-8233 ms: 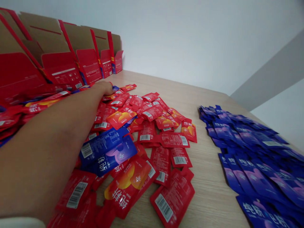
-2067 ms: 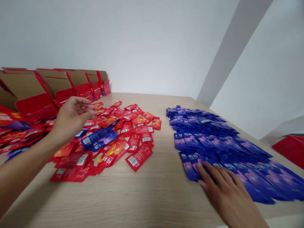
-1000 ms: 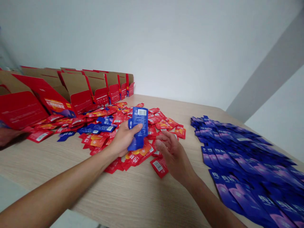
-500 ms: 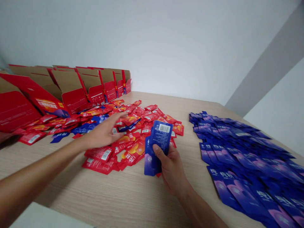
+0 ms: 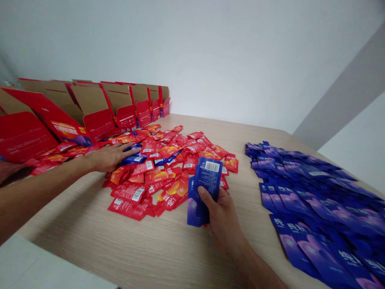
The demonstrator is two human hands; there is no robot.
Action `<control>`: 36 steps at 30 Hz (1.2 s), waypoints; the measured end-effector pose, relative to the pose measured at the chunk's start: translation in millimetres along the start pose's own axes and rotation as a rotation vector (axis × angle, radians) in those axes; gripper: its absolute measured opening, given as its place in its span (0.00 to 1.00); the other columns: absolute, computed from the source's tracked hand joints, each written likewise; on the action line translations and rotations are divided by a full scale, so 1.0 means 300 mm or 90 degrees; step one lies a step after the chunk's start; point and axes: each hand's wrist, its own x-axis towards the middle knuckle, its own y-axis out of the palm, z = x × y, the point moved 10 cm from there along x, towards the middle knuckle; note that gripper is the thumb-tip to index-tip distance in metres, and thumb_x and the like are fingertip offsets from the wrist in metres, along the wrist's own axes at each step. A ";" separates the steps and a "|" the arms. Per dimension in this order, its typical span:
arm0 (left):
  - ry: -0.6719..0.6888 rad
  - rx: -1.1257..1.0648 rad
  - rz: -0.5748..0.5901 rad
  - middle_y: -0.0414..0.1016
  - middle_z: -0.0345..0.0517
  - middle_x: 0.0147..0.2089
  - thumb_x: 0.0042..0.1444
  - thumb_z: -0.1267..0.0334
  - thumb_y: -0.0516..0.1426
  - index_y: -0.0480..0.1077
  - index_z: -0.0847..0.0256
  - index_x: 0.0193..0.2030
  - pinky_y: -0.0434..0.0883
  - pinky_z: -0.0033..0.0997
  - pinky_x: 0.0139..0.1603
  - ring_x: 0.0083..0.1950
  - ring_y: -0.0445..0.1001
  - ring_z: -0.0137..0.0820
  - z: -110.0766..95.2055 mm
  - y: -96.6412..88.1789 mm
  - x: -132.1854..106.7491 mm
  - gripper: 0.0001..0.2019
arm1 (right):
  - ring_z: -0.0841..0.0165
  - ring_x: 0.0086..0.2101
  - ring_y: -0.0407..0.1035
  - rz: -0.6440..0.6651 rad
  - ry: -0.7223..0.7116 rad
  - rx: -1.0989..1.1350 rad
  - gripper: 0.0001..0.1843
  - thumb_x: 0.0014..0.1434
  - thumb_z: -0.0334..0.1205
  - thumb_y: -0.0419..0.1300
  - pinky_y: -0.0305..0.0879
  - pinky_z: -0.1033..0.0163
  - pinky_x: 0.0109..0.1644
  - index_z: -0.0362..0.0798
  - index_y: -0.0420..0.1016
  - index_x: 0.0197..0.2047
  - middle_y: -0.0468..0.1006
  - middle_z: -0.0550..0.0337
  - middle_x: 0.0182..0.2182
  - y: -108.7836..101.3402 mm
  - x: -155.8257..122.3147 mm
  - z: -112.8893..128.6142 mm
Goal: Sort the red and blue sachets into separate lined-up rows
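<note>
My right hand (image 5: 221, 212) is closed round a few blue sachets (image 5: 204, 188), held upright above the table's near middle, barcode side toward me. My left hand (image 5: 110, 156) reaches left into the heap of red sachets (image 5: 168, 160), fingers stretched flat and resting on a blue sachet (image 5: 134, 157) that lies among the red ones. Right of my hands, many blue sachets (image 5: 303, 188) lie spread in overlapping rows.
Open red-and-brown cardboard boxes (image 5: 99, 108) stand in a row along the left, back to the wall. The wooden table (image 5: 126, 245) ends at a near edge at the bottom left. Another person's hand (image 5: 7, 170) shows at the far left edge.
The blue sachets passed from my left hand to my right, which now holds them lower and nearer. My left hand reached back into the red heap onto a blue sachet.
</note>
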 end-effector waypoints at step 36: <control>-0.016 -0.564 -0.476 0.89 0.42 0.51 0.51 0.54 0.65 0.88 0.51 0.49 0.79 0.54 0.64 0.52 0.87 0.48 -0.405 -0.320 -0.138 0.19 | 0.52 0.43 0.80 -0.072 -0.271 -0.730 0.08 0.67 0.37 0.62 0.76 0.48 0.47 0.52 0.81 0.47 0.86 0.50 0.44 -0.142 -0.067 0.172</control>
